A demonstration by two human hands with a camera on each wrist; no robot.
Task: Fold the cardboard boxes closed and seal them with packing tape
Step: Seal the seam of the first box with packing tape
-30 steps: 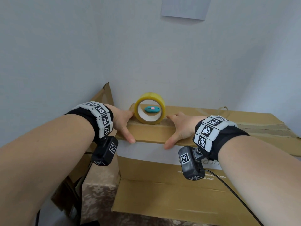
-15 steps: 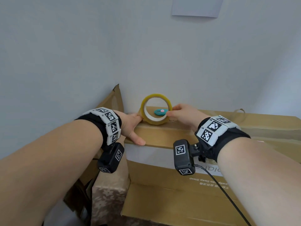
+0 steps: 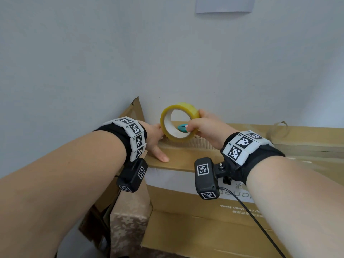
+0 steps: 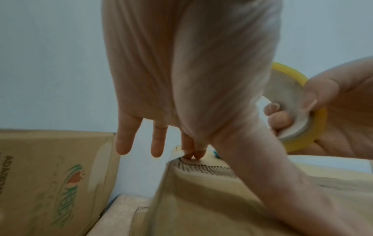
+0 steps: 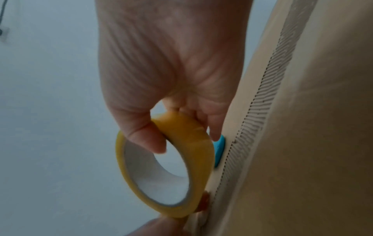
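Yellow tape roll (image 3: 178,123) in curled right hand (image 3: 208,127)

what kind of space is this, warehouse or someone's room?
Probably a plain room corner used for packing, not a warehouse: bare white wall, stacked cardboard boxes, a yellow tape roll gripped by the right hand.

Left hand (image 4: 181,95) fingertips press box (image 4: 201,199) edge; right hand (image 4: 333,111) grips tape roll (image 4: 302,132).
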